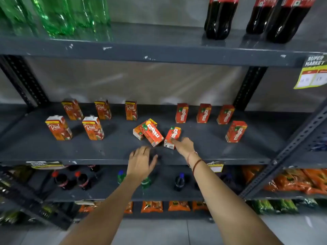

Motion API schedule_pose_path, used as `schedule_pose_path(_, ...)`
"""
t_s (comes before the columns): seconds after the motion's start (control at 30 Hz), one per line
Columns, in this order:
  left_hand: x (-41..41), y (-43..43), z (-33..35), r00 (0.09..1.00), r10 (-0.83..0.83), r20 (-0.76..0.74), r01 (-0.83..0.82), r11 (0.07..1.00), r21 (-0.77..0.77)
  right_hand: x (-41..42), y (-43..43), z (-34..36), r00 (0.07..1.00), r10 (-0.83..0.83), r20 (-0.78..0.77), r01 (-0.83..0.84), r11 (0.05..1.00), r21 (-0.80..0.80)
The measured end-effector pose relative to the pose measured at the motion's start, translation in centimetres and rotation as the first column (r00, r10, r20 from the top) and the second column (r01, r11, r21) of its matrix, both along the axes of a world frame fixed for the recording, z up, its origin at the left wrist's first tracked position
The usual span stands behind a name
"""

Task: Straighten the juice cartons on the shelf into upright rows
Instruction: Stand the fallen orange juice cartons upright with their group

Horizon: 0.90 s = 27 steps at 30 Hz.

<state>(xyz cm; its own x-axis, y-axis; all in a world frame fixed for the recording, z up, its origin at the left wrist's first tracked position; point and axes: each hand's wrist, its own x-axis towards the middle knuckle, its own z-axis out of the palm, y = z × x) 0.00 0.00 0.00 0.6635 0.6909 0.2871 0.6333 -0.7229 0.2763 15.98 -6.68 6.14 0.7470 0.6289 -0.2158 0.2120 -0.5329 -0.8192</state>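
Observation:
On the dark grey middle shelf (pixel 106 151), several "Real" cartons (pixel 92 128) stand upright at the left and several "Maaza" cartons (pixel 203 113) stand upright at the right. In the middle, one Maaza carton (pixel 153 134) lies flat across a fallen Real carton (pixel 137 133). Another Maaza carton (pixel 172 137) lies tilted beside them. My right hand (pixel 184 145) touches this carton's near end with its fingertips, not gripping it. Over the shelf's front edge hovers my left hand (pixel 141 161), fingers spread and holding nothing.
The shelf above carries green bottles (pixel 58 16) at the left and dark cola bottles (pixel 221 18) at the right. Below are small soda bottles (pixel 179 181) and orange snack packets (pixel 297 181). A perforated upright post (pixel 286 152) slants along the right. A yellow price tag (pixel 311 73) hangs upper right.

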Motion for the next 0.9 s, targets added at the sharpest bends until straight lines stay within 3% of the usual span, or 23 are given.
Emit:
schedule_pose_path(0.23, 0.6, 1.2, -2.5, 0.989, 0.023, -0.145, -0.027, 0.999, -0.027, 0.2, 2.7, -1.2, 0.961, -0.108, -0.254, 0.109, 0.994, -0.011)
schedule_pose_path(0.47, 0.7, 1.6, -2.9, 0.989, 0.014, -0.148, -0.013, 1.0, 0.009, 1.7, 3.4, -1.3, 0.894, -0.081, -0.441, 0.094, 0.996, 0.007)
schedule_pose_path(0.9, 0.6, 1.2, -2.8, 0.993, 0.016, -0.118, -0.014, 1.0, 0.011, 1.4, 2.5, -1.9, 0.953, 0.15, -0.263, -0.164, 0.986, -0.035)
